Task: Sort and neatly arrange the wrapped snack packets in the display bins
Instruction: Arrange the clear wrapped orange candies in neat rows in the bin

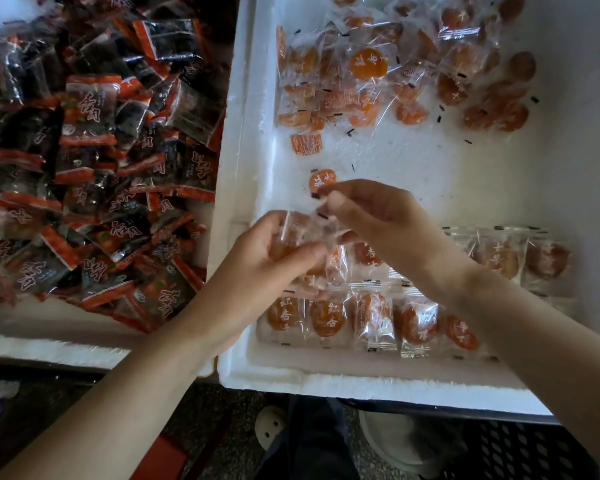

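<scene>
Dim, flat light, no hard shadows. White foam bin [250, 168] brightest, washed out far right. Glare streaks on far clear wrappers [371, 95]. Soft blur on left hand [278, 251], right hand [378, 216] and the packet [302, 226] they hold. Wide-angle bend at edges; near floor [222, 427] dark.

We see dark red-edged packets [90, 168] heaped in the left foam bin [49, 351]; apricot packets [326, 320] line the near edge of the right foam bin [361, 381].
</scene>
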Motion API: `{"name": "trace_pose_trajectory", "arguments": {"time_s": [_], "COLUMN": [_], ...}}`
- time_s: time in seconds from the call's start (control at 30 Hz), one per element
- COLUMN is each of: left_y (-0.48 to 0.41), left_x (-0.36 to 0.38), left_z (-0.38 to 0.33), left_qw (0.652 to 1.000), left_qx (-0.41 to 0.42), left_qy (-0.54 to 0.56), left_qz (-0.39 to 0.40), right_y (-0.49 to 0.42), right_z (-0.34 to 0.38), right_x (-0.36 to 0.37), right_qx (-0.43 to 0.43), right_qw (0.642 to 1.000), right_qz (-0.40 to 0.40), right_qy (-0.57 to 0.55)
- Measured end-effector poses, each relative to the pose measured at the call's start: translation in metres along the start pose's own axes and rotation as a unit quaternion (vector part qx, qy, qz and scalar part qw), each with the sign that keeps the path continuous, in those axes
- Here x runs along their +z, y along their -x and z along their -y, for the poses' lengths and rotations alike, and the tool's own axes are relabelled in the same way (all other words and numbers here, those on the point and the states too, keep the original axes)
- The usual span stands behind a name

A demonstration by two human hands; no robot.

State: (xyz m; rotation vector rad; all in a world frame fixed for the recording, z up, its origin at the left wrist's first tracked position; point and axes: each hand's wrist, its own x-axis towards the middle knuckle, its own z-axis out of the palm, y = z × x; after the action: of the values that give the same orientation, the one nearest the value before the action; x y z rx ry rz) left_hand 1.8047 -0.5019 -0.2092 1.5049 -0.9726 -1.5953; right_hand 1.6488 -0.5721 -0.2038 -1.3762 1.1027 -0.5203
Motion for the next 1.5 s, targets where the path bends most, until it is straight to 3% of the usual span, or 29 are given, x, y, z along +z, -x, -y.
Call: {"name": "trace_pose_trajectory", "arguments": {"time_s": [0.1, 0.2, 0.37, 0.53, 0.7, 0.87, 0.93, 1.03, 1.1, 1.2, 1.37, 1.5], "left_y": [0.002, 0.003, -0.002, -0.007, -0.012, -0.009, -0.007, -0.008, -0.010, -0.019, -0.047, -0.062], "left_x": [0.004, 0.006, 0.003, 0.003, 0.006, 0.010, 0.013, 0.020, 0.028, 0.043, 0.054, 0.055], "left_z": [0.004, 0.004, 0.003, 0.000, 0.005, 0.009, 0.009, 0.004, 0.000, -0.005, 0.001, 0.008], "left_qw": [0.999, 1.000, 0.997, 0.997, 0.995, 0.997, 0.998, 0.999, 0.998, 0.992, 0.941, 0.850], "left_qx": [0.001, 0.008, 0.011, 0.000, -0.028, -0.030, -0.016, 0.009, 0.029, 0.072, 0.153, 0.170], "left_qy": [-0.021, -0.025, -0.021, -0.002, 0.030, 0.009, -0.006, -0.038, -0.057, -0.103, -0.300, -0.499], "left_qz": [0.025, 0.011, -0.067, -0.083, -0.087, -0.074, -0.055, -0.028, -0.015, -0.016, -0.026, 0.025], "right_y": [0.001, -0.002, -0.010, -0.019, -0.023, -0.018, -0.012, 0.005, 0.016, 0.019, 0.011, 0.006], "right_z": [0.000, -0.004, -0.015, -0.036, -0.045, -0.048, -0.040, -0.019, -0.012, -0.012, -0.022, -0.038], "right_x": [-0.010, -0.026, -0.053, -0.047, -0.039, -0.038, -0.037, -0.035, -0.034, -0.048, -0.099, -0.105], "right_qx": [0.031, 0.043, -0.037, -0.047, -0.043, -0.074, -0.094, -0.056, -0.035, -0.025, -0.039, -0.012], "right_qw": [0.999, 0.998, 0.974, 0.941, 0.936, 0.923, 0.938, 0.986, 0.993, 0.995, 0.969, 0.942], "right_qz": [0.009, -0.038, -0.147, -0.092, -0.063, -0.091, -0.113, -0.051, -0.002, -0.022, -0.130, -0.059], "right_qy": [-0.018, -0.031, 0.168, 0.323, 0.344, 0.367, 0.314, 0.149, 0.109, 0.094, 0.208, 0.331]}}
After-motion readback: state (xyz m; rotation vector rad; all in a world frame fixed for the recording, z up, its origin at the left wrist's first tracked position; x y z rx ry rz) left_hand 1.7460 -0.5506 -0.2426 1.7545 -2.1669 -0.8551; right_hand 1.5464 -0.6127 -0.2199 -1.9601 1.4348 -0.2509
